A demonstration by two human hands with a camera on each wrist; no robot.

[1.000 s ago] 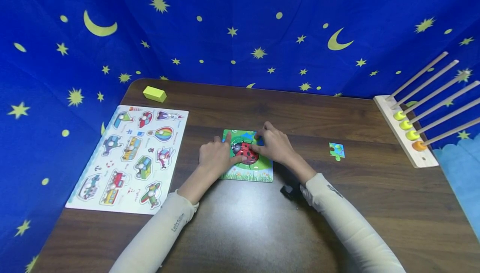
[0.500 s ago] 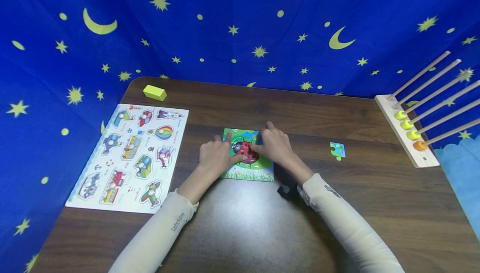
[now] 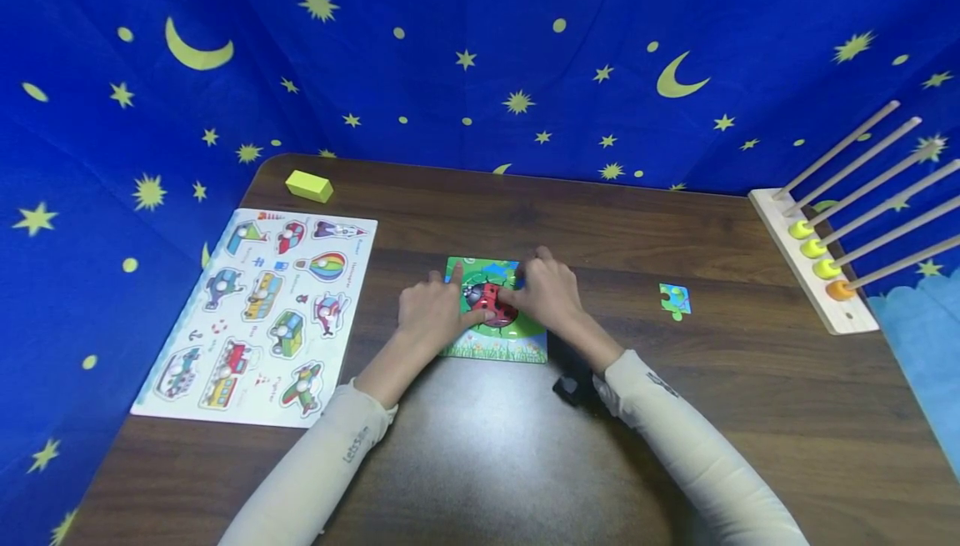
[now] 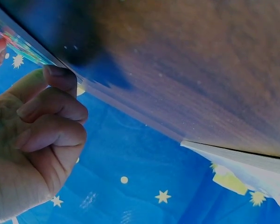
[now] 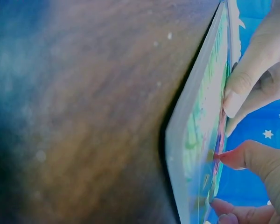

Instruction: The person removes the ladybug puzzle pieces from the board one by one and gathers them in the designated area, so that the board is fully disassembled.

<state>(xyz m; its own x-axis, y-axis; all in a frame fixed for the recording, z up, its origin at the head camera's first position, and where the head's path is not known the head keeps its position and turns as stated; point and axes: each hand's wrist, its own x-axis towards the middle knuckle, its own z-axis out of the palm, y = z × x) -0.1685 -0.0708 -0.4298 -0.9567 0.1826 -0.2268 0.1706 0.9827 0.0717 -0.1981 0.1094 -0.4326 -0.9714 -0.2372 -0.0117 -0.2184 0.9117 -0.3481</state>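
Observation:
On the table lies a square ladybug jigsaw puzzle (image 3: pixel 504 352) with a green border, with both hands on it. My left hand (image 3: pixel 429 313) rests on its left side, index finger stretched to the upper corner and thumb across the ladybug. In the left wrist view its other fingers (image 4: pixel 56 109) are bent by the board's edge. My right hand (image 3: pixel 551 292) covers the upper right part, its thumb (image 5: pixel 242 156) pressing on the picture and its fingertips at the far side. The surface under the right palm is hidden. One loose puzzle piece (image 3: pixel 676 300) lies to the right.
At the left lies a white vehicle puzzle board (image 3: pixel 255 321), with a yellow block (image 3: pixel 309 187) behind it. A wooden peg stand (image 3: pixel 813 267) with rings stands at the right edge. A black device (image 3: pixel 572 388) shows under the right wrist. A blue star curtain (image 3: pixel 480 96) hangs behind.
My right hand has shifted slightly down and its fingers have drawn in over the puzzle's upper right. My left hand stays in place, and the loose piece has not moved.

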